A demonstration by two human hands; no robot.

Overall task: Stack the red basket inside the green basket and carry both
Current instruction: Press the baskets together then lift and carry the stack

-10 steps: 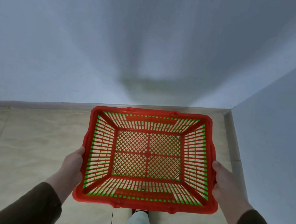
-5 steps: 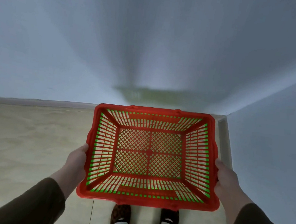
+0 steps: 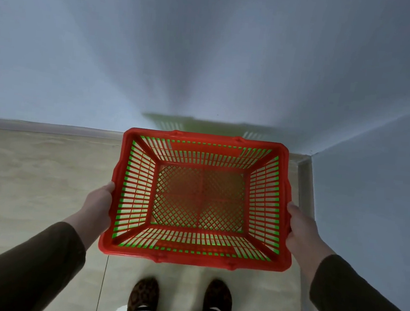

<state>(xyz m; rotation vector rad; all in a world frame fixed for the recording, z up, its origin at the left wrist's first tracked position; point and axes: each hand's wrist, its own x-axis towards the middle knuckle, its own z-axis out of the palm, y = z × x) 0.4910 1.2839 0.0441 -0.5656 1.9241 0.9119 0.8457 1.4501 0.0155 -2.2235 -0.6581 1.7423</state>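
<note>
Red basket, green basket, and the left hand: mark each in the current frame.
red basket (image 3: 195, 256): head view, near rim.
green basket (image 3: 275, 227): head view, green showing through the right wall slots.
left hand (image 3: 99, 201): head view, back of hand.

Red basket nested in green basket, upright, level

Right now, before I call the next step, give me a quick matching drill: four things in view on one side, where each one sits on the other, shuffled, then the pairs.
Things:
1. red basket
2. green basket
3. left hand
4. right hand

Places:
A. showing only through the red slats
B. gripping the basket side nearer the corner wall
C. nested on the inside, rim on top
D. gripping the basket side away from the corner wall

Pairs: 1-C, 2-A, 3-D, 4-B
</note>
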